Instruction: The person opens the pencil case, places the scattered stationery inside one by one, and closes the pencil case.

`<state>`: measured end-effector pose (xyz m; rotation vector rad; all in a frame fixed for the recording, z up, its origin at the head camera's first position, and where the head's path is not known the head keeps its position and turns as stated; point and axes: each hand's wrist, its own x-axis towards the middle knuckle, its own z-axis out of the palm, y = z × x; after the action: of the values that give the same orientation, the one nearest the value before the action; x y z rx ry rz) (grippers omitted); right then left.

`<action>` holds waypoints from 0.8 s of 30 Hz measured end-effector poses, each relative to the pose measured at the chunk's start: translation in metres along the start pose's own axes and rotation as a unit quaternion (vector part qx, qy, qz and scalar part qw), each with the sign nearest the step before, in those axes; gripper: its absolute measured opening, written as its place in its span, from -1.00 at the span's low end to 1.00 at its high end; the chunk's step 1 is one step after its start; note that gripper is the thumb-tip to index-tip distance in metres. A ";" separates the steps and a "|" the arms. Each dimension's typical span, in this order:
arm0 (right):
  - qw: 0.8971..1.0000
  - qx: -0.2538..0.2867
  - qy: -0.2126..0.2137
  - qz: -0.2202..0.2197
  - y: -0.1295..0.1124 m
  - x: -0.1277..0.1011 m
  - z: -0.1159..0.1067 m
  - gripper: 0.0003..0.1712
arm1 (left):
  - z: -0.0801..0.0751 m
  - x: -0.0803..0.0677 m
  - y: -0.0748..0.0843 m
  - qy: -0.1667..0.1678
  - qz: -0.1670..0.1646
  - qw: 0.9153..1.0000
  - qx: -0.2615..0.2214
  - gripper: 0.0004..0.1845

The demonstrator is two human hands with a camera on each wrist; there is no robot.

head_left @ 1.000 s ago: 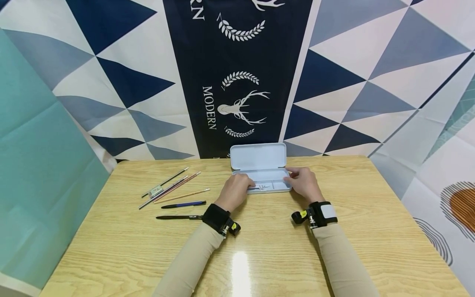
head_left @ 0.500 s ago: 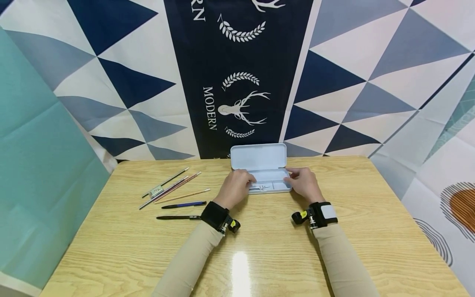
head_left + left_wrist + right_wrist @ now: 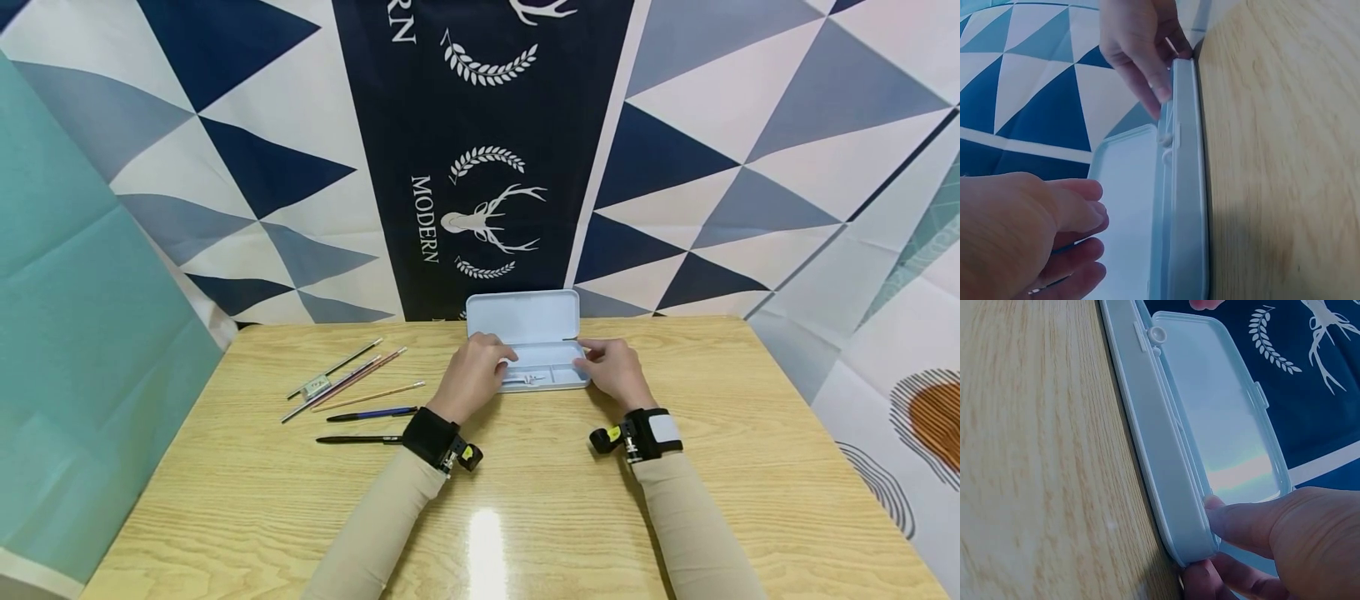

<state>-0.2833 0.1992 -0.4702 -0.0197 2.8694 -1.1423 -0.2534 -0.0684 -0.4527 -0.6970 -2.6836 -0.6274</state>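
A light blue pencil case stands with its lid up at the table's back edge. In its front compartment lies a small white tool with a round knob. My right hand grips the case's right end, thumb inside the wall and fingers outside, as the right wrist view shows. Over the left end of the case hovers my left hand. Its fingers are loosely bent beside the raised lid in the left wrist view, with nothing held that shows.
Left of the case lie several pencils with a small clear-and-white piece across them. A blue pen and a black pen lie nearer, the black one reaching to my left wristband. A patterned cloth wall rises directly behind the table.
My left hand has let go of the white tool in the front compartment and moved slightly up and back. My right hand keeps its grip on the case.
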 end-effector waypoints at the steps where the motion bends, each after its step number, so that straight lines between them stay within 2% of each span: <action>1: 1.000 0.000 0.000 0.000 0.000 0.000 0.000 -0.45 | -0.001 -0.001 -0.001 0.002 -0.001 1.000 -0.001 -0.80; 10: 1.000 -0.002 0.001 -0.004 0.000 -0.001 -0.001 -0.45 | -0.012 -0.012 -0.018 0.009 -0.028 1.000 -0.002 -0.82; 19: 1.000 -0.002 0.005 -0.007 0.000 0.000 -0.001 -0.45 | -0.014 -0.028 -0.039 0.018 -0.032 0.999 0.014 -0.84; 24: 1.000 -0.003 0.004 -0.002 0.001 0.001 -0.001 -0.45 | -0.021 -0.035 -0.045 0.014 -0.044 0.999 0.004 -0.83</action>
<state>-0.2838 0.2004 -0.4704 -0.0208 2.8805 -1.1355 -0.2438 -0.1280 -0.4631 -0.5661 -2.7010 -0.6433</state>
